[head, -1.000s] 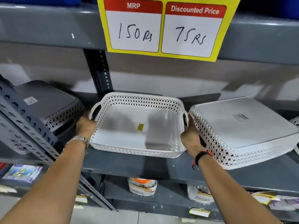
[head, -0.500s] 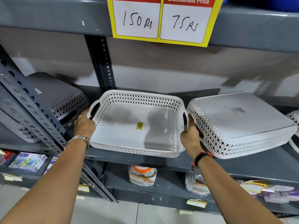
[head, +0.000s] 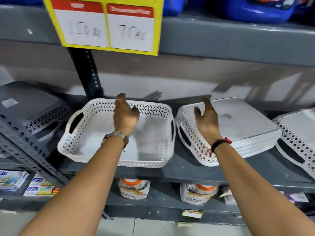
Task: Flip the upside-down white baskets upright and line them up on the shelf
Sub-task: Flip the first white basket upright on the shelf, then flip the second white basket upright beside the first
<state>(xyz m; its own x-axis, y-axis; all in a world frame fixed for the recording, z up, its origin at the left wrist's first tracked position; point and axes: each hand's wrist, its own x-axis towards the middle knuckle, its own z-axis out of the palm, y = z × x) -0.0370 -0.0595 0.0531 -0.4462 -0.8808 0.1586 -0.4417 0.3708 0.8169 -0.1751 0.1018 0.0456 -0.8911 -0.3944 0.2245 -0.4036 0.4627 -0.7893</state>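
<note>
An upright white basket [head: 95, 126] with lattice walls and handle slots sits on the grey shelf [head: 184, 172], free of both hands. My left hand [head: 125, 114] hovers open above its middle. To its right lies an upside-down white basket [head: 243, 123], flat bottom up with a small label. My right hand [head: 207, 119] is open over that basket's left part, fingers spread; whether it touches is unclear. Another upside-down white basket [head: 296, 133] shows at the right edge. A further upside-down basket [head: 32, 106] lies at the far left, in shadow.
A yellow price sign [head: 104, 24] hangs from the upper shelf edge, above the upright basket. A perforated upright post [head: 87, 74] stands behind, and a slanted perforated brace [head: 25, 149] crosses at left. Blue tubs [head: 255, 7] sit above. Packaged goods [head: 134, 188] fill the lower shelf.
Both hands have let go of the upright basket's handles and moved right. The left hand is now above that basket, the right hand above the upside-down basket beside it. The view shifted.
</note>
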